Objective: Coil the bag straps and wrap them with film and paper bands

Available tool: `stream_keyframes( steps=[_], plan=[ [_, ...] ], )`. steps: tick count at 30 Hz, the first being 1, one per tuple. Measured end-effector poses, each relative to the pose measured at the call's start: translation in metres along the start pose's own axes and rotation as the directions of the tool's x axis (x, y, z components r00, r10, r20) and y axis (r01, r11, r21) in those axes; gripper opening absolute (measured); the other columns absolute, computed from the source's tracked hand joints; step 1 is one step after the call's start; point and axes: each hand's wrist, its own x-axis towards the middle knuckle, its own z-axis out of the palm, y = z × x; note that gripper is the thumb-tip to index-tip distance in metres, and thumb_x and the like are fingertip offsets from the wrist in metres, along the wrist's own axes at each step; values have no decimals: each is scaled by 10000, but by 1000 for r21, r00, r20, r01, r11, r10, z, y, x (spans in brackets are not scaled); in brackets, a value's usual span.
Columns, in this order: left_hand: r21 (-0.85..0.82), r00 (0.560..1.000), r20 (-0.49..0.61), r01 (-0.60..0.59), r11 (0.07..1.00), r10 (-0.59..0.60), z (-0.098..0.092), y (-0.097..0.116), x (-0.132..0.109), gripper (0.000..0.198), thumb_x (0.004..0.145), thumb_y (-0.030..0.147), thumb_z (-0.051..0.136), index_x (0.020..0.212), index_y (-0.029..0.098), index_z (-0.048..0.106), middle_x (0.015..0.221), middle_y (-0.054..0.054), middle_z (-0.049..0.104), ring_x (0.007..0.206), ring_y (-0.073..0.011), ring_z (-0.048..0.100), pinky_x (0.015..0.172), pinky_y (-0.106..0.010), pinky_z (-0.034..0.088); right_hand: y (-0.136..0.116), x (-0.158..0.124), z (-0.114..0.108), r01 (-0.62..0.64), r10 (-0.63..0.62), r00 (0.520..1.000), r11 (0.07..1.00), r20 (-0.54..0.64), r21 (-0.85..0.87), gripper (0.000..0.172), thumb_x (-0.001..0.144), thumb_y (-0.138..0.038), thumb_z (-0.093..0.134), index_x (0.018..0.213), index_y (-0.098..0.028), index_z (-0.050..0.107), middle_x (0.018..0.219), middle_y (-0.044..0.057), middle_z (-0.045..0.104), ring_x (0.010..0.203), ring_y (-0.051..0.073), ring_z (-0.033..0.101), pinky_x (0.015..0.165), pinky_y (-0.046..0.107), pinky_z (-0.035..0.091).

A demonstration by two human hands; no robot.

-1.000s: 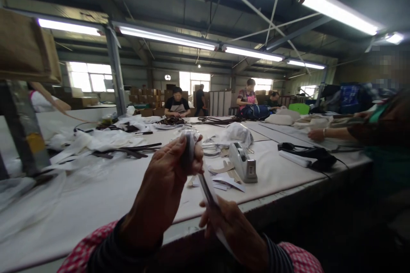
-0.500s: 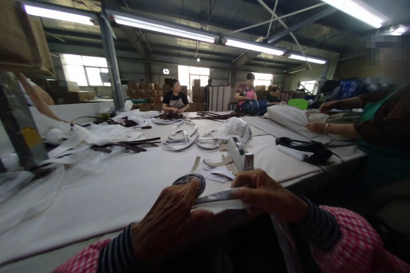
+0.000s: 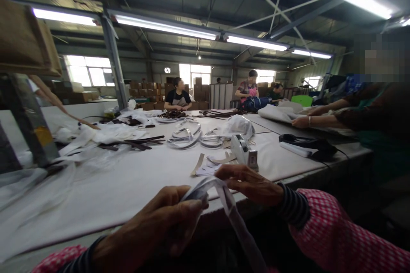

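Observation:
My left hand [image 3: 160, 217] is closed around a coil of grey strap [image 3: 200, 192] that looks wrapped in thin, clear plastic. From the coil the strap arches up to my right hand [image 3: 248, 183], then hangs as a loose tail [image 3: 240, 226] below the table edge. The right fingertips close on the strap at the top of this arch; the exact grip is partly hidden. Just beyond my hands lie paper strips [image 3: 208, 166] and a tape dispenser [image 3: 243, 153] on the white table [image 3: 112, 192].
Coiled grey straps [image 3: 184, 136] and a plastic-wrapped bundle [image 3: 238, 126] lie farther back. Dark straps [image 3: 137, 141] and white material [image 3: 96, 134] are at left. A black device [image 3: 307, 147] with a cord lies right, near a co-worker's hands [image 3: 301, 121]. A metal post [image 3: 113, 64] stands left.
My right hand has moved up and left toward the coil. The strap, stretched straight between my hands before, now bends in an arch. At right the co-worker's white material has shifted left.

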Motion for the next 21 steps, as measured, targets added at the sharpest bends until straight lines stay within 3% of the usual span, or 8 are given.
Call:
stream_keyframes(
  steps=[3,6,8,10,12,14,18,21],
  plan=[
    [-33,994,-105,-48,998,45,-2,11,6,434,972,494,559,697,158,535,518,42,419,452,-63,315,438,-201,217,-10,0,17,53,-42,989,996,-140,75,372,852,-220,609,1223,-191,615,1172,64,660,1122,241,592,909,347,460],
    [-125,981,-187,-77,989,53,1,23,10,384,952,471,604,739,153,574,535,57,395,448,-58,284,432,-198,228,-7,8,39,102,-92,972,994,-214,36,578,826,-235,656,1376,-243,478,1295,58,600,1175,243,560,924,350,461],
    [-194,977,-203,-103,976,63,5,27,12,367,950,458,609,747,154,581,543,58,398,431,-54,275,420,-198,241,-1,20,54,164,-181,930,983,-321,-78,451,895,-300,615,1326,-231,501,1225,62,619,1099,232,584,929,356,457],
    [-247,972,-216,-150,957,97,7,29,14,385,945,458,611,710,156,567,548,53,407,422,-53,281,408,-197,251,5,37,67,205,-266,858,962,-440,-182,252,983,-347,488,1180,-207,563,1067,65,650,977,222,612,887,356,461],
    [-283,955,-257,-218,934,145,5,33,13,391,930,459,625,692,153,572,556,44,416,435,-62,310,415,-200,287,10,51,79,200,-278,812,959,-514,-203,258,1034,-359,377,1046,-202,582,918,53,653,858,206,623,801,338,467],
    [-312,924,-330,-298,902,191,0,40,9,370,911,467,645,728,147,619,569,33,436,459,-78,350,433,-206,331,14,60,89,171,-214,835,976,-507,-131,296,1049,-384,359,954,-202,571,804,28,640,724,174,616,703,303,463],
    [-352,865,-439,-415,839,243,-14,50,2,348,903,483,644,876,140,695,645,3,523,495,-90,394,464,-212,392,23,57,113,86,-18,943,978,-331,192,372,1033,-507,408,883,-191,534,713,-3,606,553,117,560,565,248,453],
    [-364,871,-430,-407,838,236,-22,49,1,316,929,420,615,889,120,707,645,4,529,479,-76,373,471,-211,406,32,51,121,39,58,962,938,-266,345,408,1003,-582,446,903,-193,518,695,-16,587,509,100,519,512,229,440]
  ],
)
